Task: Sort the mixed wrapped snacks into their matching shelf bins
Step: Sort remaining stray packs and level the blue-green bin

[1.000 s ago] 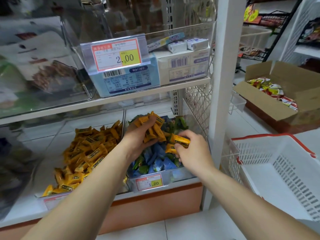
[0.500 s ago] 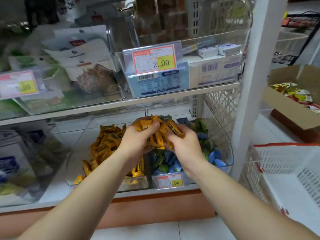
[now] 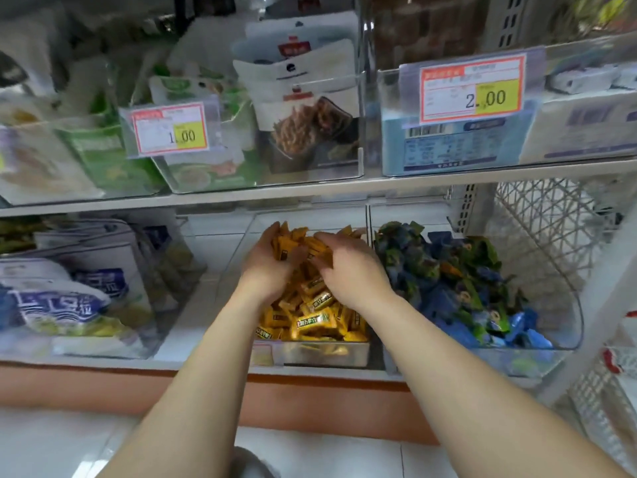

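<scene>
The wrapped snacks I am sorting are lying heaped in the middle bin on the lower shelf, and I am holding a bundle of them just above that heap. The neighbouring bin is standing right against this one and holding the blue and green snacks. The wall between the two is where I am expecting trouble first: if I am letting go too far right, yellow pieces will be tumbling over it and mixing the stock again. My left hand is cupping the bundle with its fingers curled round it, and my right hand is curling over it from the other side, so both hands are gripping wrappers. The wrappers are looking slick and the bundle loose, so I am judging that opening both hands at once may be sending pieces sliding off the heap toward the front lip or the floor. A stray piece of another colour may also be hiding inside the bundle; I cannot tell.
</scene>
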Demonstrator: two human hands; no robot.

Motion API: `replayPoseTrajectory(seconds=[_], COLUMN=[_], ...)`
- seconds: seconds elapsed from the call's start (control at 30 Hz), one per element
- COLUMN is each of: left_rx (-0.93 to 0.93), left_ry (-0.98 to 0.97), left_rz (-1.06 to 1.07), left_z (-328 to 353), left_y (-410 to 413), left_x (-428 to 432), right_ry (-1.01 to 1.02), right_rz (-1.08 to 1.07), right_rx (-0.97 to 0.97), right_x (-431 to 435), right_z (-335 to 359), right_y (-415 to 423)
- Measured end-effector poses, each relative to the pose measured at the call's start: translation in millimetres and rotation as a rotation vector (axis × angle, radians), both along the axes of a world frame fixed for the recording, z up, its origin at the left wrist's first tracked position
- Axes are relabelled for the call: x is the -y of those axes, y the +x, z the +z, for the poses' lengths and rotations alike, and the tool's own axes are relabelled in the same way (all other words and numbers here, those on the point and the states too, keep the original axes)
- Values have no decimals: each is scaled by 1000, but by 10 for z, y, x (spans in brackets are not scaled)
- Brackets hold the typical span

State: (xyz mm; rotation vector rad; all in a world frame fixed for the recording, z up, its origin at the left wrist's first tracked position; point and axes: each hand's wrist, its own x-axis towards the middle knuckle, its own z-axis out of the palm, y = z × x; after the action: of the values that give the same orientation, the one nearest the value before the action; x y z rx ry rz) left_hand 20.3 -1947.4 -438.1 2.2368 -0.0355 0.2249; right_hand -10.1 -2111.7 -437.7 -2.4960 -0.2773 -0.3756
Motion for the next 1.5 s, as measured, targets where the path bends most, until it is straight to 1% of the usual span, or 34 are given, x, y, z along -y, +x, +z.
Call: replayPoseTrajectory(seconds=[0.07,0.1,0.17,0.2,0.27,0.33,0.37,0.43,0.47,0.53,0.57,0.6,0.67,0.8,0.9,0.97,1.03,1.07,1.13,1.2,1.27,1.33,1.4,1.5], left_rx=[-45,-65,-77,-59,10,98,128,102,64,22,20,22,27,-17,12,2,5,30,120,180,186,195,224,246], left_ry=[164,267,464,512,520,549,533,471,495,647,700,712,682,592,556,604,639,627,525,413,418,468,499,474], left_rz=[-19,-14,16,22,-6,-91,-174,-398,-485,-535,-525,-509,-468,-356,-252,-191,-166,-169,-209,-292,-397,-446,-421,-398], left_z=[-66,-76,-54,-24,50,89,84,32,-23,-151,-207,-238,-261,-245,-239,-201,-135,-95,-17,37,36,-13,-44,-31], left_y=[74,100,111,90,5,-136,-204,-302,-329,-302,-269,-238,-175,-12,78,93,57,20,-82,-202,-321,-384,-384,-366], left_x=[-63,-84,-104,-104,-67,35,95,208,240,219,200,184,177,178,181,217,308,371,520,686,840,943,980,982], right_ry=[-210,-287,-349,-346,-301,-246,-230,-202,-181,-122,-86,-44,10,-23,-55,-29,66,83,39,19,26,24,8,-24], right_rz=[-44,-66,-80,-78,-63,-39,-32,-36,-45,-55,-45,-22,30,54,63,12,-105,-172,-276,-272,-216,-202,-216,-261], right_rx=[85,98,66,53,54,39,23,-19,-54,-111,-135,-160,-205,-206,-171,-123,-93,-94,-166,-301,-400,-378,-343,-284], right_x=[-44,-55,-49,-26,66,203,283,452,533,658,708,747,820,903,975,1114,1354,1490,1755,1903,1919,1895,1868,1872], right_z=[-44,-49,-26,-2,59,97,86,20,-18,-78,-106,-128,-161,-161,-130,-110,-110,-123,-184,-282,-371,-403,-385,-312], right_y=[18,26,40,43,20,-35,-67,-116,-136,-160,-170,-181,-208,-294,-347,-339,-281,-242,-178,-140,-119,-93,-88,-122])
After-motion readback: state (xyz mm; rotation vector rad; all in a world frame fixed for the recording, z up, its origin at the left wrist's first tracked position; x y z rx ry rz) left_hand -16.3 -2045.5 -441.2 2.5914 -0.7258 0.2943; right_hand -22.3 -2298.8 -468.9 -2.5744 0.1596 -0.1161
